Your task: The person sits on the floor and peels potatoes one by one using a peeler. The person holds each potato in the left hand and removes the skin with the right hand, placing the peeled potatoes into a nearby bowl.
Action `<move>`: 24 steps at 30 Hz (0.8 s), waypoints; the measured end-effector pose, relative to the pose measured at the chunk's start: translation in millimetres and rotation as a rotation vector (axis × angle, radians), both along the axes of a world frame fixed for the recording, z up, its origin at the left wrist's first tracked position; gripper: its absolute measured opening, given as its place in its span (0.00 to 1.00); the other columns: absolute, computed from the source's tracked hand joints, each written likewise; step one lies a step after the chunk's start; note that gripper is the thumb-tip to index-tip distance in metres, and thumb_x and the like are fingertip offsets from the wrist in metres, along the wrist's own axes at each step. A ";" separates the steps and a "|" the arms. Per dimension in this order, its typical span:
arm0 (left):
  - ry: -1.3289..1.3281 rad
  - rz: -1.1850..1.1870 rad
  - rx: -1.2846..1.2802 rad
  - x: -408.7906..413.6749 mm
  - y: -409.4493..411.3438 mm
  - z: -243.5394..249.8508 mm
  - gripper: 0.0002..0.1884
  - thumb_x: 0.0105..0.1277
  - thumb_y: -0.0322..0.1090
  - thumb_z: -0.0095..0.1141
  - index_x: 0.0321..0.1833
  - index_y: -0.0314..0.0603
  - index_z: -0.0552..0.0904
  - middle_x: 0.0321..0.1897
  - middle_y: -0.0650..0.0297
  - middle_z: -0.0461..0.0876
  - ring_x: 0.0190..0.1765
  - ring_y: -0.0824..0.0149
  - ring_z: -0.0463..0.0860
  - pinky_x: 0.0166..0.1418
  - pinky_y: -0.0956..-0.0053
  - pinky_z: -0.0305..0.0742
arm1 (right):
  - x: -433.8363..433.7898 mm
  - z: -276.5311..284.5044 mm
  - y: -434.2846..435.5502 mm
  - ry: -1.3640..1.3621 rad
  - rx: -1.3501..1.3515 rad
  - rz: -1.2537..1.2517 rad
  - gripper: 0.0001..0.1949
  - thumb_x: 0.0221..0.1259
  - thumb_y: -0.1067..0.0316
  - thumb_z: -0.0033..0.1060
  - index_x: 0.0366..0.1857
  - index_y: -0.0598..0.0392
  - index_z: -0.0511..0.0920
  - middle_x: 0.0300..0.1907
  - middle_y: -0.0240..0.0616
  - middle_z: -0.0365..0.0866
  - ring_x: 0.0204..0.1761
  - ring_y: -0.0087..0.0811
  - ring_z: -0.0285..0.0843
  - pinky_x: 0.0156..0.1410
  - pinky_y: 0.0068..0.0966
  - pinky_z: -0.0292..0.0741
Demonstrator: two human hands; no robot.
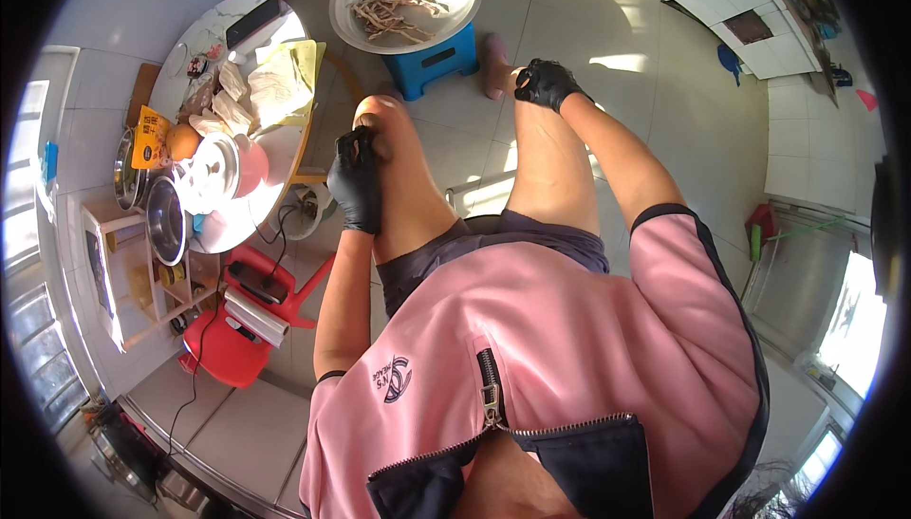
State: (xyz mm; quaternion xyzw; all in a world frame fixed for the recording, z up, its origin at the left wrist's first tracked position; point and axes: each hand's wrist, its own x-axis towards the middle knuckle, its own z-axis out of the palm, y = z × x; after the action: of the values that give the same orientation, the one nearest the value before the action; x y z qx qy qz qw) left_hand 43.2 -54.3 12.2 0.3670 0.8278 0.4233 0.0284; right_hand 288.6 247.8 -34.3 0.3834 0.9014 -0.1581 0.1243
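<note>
My left hand (354, 181), in a black glove, rests on my left thigh near the knee with curled fingers. A dark shadow falls by its fingertips, and I cannot tell whether anything is in them. My right hand (546, 85), also black-gloved, lies bent over my right knee; nothing shows plainly in its grip. Beyond my knees, a wide metal basin (341, 17) stands on a blue plastic stool (434, 63). Thin, twisted brown strips (391, 10), dried-looking, lie in a loose heap inside the basin.
To the left, a round table (281, 163) carries a phone (253, 22), crumpled bags, a yellow pouch (151, 138), a pink lidded pot (250, 167) and a metal bowl (166, 220). A red plastic chair (228, 352) holds a power strip (257, 283) with a trailing cord.
</note>
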 end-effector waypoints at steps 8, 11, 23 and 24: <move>-0.021 -0.038 0.015 5.8 9.7 -2.6 0.05 0.71 0.37 0.59 0.44 0.48 0.84 0.35 0.54 0.87 0.38 0.50 0.87 0.40 0.63 0.79 | 51.4 -17.4 -37.1 0.496 -0.027 -0.280 0.40 0.53 0.50 0.70 0.73 0.42 0.65 0.62 0.54 0.74 0.61 0.56 0.74 0.67 0.45 0.73; -0.045 -0.076 0.045 8.2 11.9 -5.0 0.05 0.71 0.36 0.59 0.44 0.48 0.85 0.35 0.54 0.87 0.37 0.51 0.87 0.40 0.64 0.79 | 67.3 5.5 -82.5 0.335 -0.059 -0.233 0.47 0.51 0.48 0.72 0.78 0.38 0.56 0.61 0.62 0.68 0.62 0.65 0.69 0.65 0.49 0.74; 0.006 -0.099 0.008 15.7 25.1 -5.1 0.06 0.71 0.33 0.58 0.44 0.50 0.87 0.37 0.59 0.88 0.36 0.53 0.87 0.39 0.66 0.80 | 62.9 42.5 -113.3 0.150 -0.017 -0.096 0.53 0.38 0.40 0.79 0.76 0.37 0.63 0.74 0.72 0.51 0.74 0.72 0.49 0.78 0.54 0.55; 0.030 -0.117 -0.016 15.8 28.0 -1.5 0.06 0.71 0.33 0.58 0.45 0.50 0.87 0.37 0.60 0.88 0.36 0.54 0.88 0.39 0.67 0.81 | 62.0 36.0 -99.9 0.164 -0.014 -0.103 0.52 0.38 0.42 0.79 0.75 0.37 0.64 0.73 0.70 0.54 0.74 0.70 0.51 0.78 0.52 0.57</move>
State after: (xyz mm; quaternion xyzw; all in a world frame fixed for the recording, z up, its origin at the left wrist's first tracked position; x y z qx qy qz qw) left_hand 59.0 -26.3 10.7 0.4208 0.8086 0.4088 0.0437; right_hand 350.6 147.9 1.6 0.4141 0.8866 -0.2014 0.0442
